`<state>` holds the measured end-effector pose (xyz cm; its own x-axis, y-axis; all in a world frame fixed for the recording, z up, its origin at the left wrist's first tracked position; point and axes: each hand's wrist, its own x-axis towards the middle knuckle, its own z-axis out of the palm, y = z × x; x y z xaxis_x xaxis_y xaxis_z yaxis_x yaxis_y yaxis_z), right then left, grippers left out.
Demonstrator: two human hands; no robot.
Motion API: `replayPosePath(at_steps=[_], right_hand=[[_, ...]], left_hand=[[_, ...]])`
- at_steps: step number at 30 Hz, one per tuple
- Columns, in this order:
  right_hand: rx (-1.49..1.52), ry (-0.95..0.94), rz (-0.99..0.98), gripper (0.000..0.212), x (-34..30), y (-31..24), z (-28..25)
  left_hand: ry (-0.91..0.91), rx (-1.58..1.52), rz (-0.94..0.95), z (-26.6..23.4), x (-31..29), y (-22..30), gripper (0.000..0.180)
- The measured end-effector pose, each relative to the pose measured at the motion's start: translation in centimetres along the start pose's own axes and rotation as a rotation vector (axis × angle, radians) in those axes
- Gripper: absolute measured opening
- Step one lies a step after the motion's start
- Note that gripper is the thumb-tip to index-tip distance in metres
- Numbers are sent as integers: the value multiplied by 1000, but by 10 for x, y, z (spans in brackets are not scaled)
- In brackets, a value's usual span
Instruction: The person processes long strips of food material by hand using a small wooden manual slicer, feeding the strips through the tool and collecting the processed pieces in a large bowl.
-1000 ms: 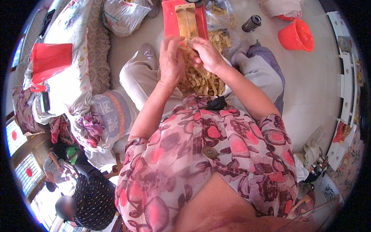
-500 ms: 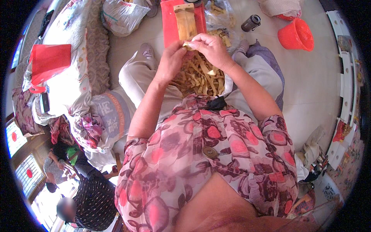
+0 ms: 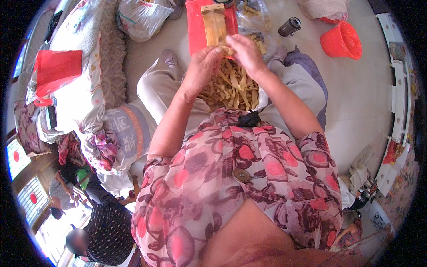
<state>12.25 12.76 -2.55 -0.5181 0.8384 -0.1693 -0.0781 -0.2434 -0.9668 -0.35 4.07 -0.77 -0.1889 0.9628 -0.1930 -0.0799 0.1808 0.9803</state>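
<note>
Between finger and thumb, my left hand pinches a pale yellow curled strip, perhaps of dried vegetable. Close beside it on the right, my right hand is curled near the strip's other side; its fingers are smeared, and whether they grip it is hidden. Both hands are above a heap of yellow-brown strips in a white-edged container or bag between my legs. Just beyond my fingers, a wooden board with a crosspiece at its far end lies on a red stool or stand.
Right of the stand, a clear plastic bag holds more yellow pieces. A dark flask and a red bucket are on the tiled floor. A white plastic bag sits at far left. Another person is at lower left.
My right hand has turned and shifted slightly right, its fingers blurring. My left hand has moved slightly right, still pinching. More of the yellow strip shows, and the heap's top looks different.
</note>
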Motion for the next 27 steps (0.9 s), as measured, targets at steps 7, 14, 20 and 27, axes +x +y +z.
replayPosePath(at_steps=[7, 14, 20, 27], right_hand=[[182, -75, 101, 23, 4, -14, -21], [-240, -177, 46, 20, -12, -10, -2], [-262, -288, 86, 22, -17, -2, -5], [-329, -184, -176, 24, -15, -10, 11]], left_hand=[[39, 208, -3, -14, -4, 16, 18], [38, 942, 222, -2, -8, 14, 29], [89, 1095, 286, -14, -2, 0, 27], [117, 1135, 296, -36, 29, -19, 18]])
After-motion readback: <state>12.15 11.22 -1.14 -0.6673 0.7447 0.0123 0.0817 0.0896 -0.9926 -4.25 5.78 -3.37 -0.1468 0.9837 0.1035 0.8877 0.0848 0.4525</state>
